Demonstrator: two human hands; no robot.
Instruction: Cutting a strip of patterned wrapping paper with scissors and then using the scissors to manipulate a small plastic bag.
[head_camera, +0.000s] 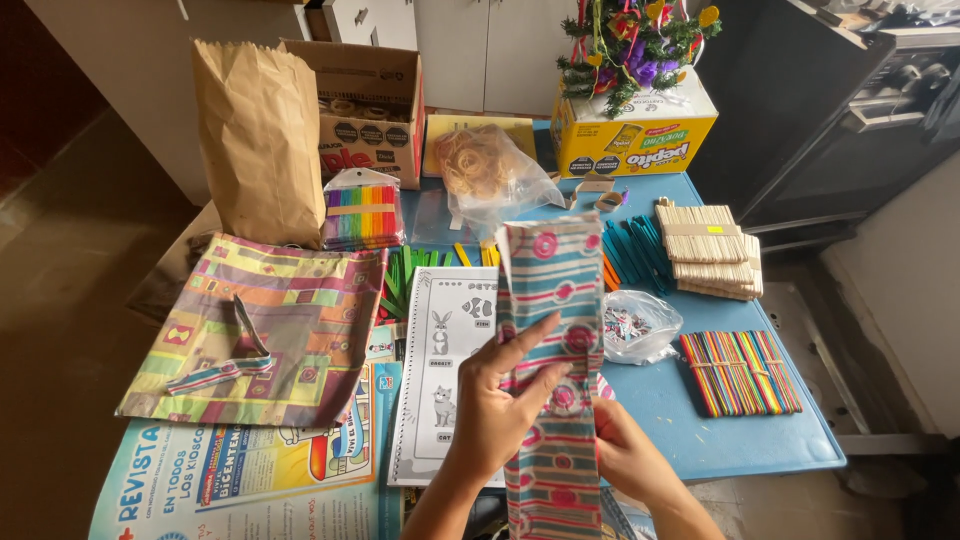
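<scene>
Teal-and-pink striped paper strip (553, 350), patterned with pink circles, held upright over the near edge of the blue table (740, 440); left hand (497, 400) closed on it from the side, thumb and fingers spread across its front, grip firm; right hand (625, 452) pinching the strip's right edge lower down, fingers partly hidden behind the paper, so how far they close cannot be told exactly. Places below are given from the strip. Directly behind it: black-and-white animal worksheet (445, 370), touching the left hand's wrist side; left of that, a colourful patchwork-print paper bag (290, 340) lying flat, handle on top, over a printed poster (230, 480). Further behind and to the left: brown paper sack (258, 135) standing upright, open cardboard box (375, 115), bagged rainbow craft sticks (362, 212). Behind and above: clear bag of rubber bands (490, 170); yellow box (635, 135) bearing a small decorated tree (640, 40). Right of the strip: small clear bag of beads (640, 325), just beside; bundled plain wooden sticks (712, 250) and loose teal sticks (635, 250) beyond; a banded bundle of multicoloured sticks (740, 372) well to the right.
</scene>
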